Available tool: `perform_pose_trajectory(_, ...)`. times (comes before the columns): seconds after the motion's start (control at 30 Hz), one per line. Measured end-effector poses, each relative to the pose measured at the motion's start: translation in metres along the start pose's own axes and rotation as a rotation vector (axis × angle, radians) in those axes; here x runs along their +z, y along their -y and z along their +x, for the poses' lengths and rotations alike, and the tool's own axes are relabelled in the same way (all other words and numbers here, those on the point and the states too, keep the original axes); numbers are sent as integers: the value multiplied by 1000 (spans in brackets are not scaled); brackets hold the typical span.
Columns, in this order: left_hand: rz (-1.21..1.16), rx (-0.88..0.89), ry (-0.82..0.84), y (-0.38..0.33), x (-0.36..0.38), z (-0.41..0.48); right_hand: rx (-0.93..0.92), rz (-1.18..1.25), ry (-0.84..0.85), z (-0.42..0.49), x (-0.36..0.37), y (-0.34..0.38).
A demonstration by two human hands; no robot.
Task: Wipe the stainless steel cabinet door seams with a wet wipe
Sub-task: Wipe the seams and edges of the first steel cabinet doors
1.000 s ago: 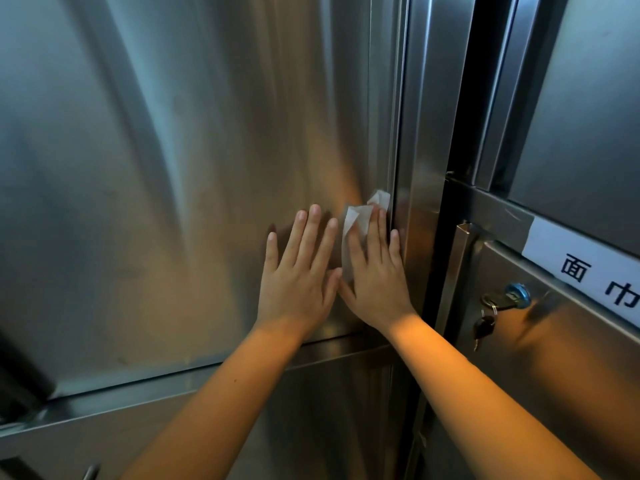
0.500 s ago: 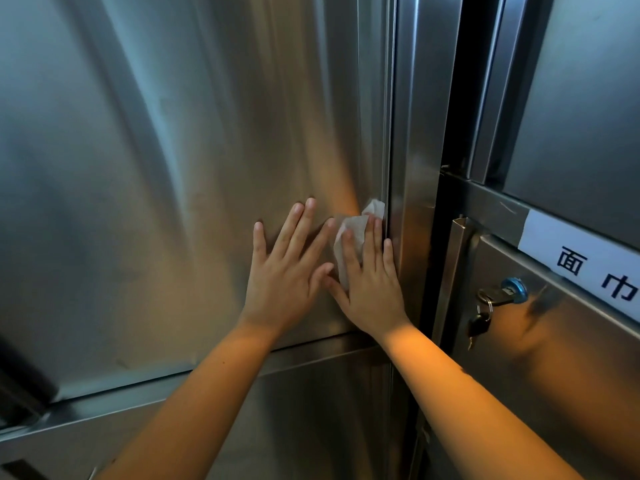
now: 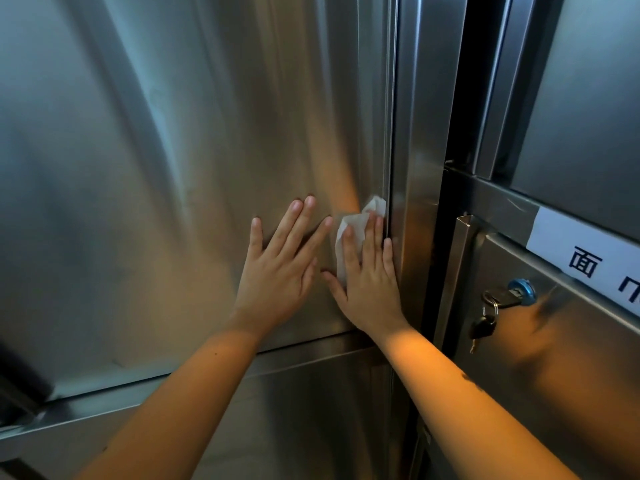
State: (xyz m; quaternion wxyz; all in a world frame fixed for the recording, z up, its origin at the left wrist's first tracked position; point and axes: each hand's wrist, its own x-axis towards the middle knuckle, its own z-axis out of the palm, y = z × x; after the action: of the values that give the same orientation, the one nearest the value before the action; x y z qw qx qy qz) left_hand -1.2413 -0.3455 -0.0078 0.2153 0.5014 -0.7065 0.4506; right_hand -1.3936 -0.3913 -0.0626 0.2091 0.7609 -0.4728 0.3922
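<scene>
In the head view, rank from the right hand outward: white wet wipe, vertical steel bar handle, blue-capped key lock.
1. White wet wipe: pressed under the right hand.
2. Vertical steel bar handle: just right.
3. Blue-capped key lock: farther right.

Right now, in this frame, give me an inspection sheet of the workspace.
Surface: stainless steel cabinet door, upright, reflective.
Job's things: white wet wipe flat on the door beside the vertical seam.
Clutter: nothing seen.
Grippers: left hand flat on the door, fingers spread; right hand presses the wipe with straight fingers.
Cables: nothing seen.
Surroundings: neighbouring cabinet with bar handle, blue-headed key in its lock, dark key hanging below, white paper label.
</scene>
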Motion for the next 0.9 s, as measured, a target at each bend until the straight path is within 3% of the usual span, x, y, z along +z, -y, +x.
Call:
perform_pose_trajectory(0.23, 20, 14, -36, 1, 1, 0, 0, -80, 203, -70, 23, -1)
perform_pose_trajectory(0.47, 28, 2, -14, -1, -2, 0, 36, -13, 129, -34, 7, 3)
perform_pose_trajectory(0.67, 7, -9, 25, -2, -3, -1, 33, -17, 373, -66, 15, 2)
perform_pose_trajectory(0.9, 11, -11, 29, -4, -8, 0, 50, 41, 487, -81, 16, 1)
